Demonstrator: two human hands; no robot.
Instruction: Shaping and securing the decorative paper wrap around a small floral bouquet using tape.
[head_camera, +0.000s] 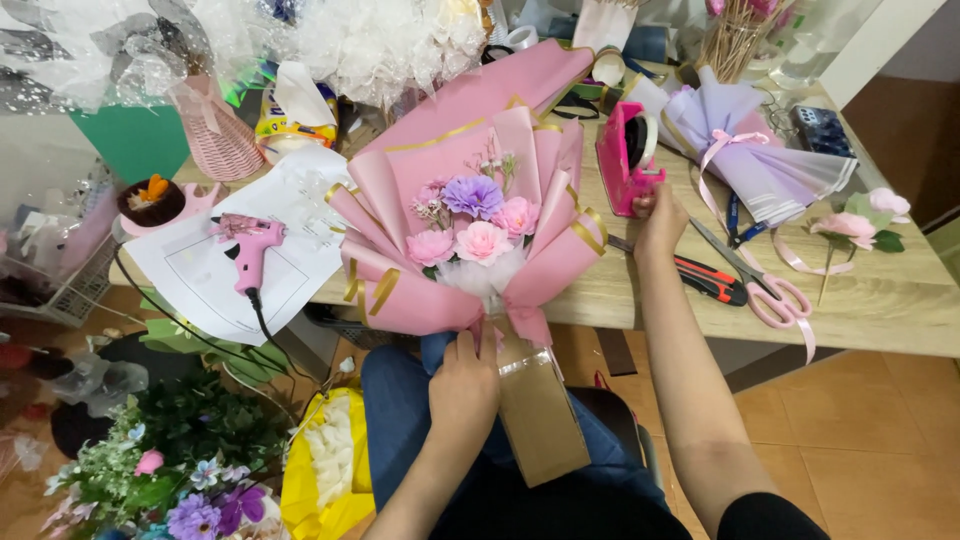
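The left hand (463, 385) has its fingers wrapped around the neck of the pink bouquet (470, 225), which leans on the edge of the surface (880, 300). The right hand (660, 215) pinches tape at the pink dispenser (628, 155), just right of the bouquet.

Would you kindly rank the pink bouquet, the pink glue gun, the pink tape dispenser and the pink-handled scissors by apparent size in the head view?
1. Pink bouquet, by far the largest.
2. Pink-handled scissors.
3. Pink glue gun and pink tape dispenser look alike; unranked.
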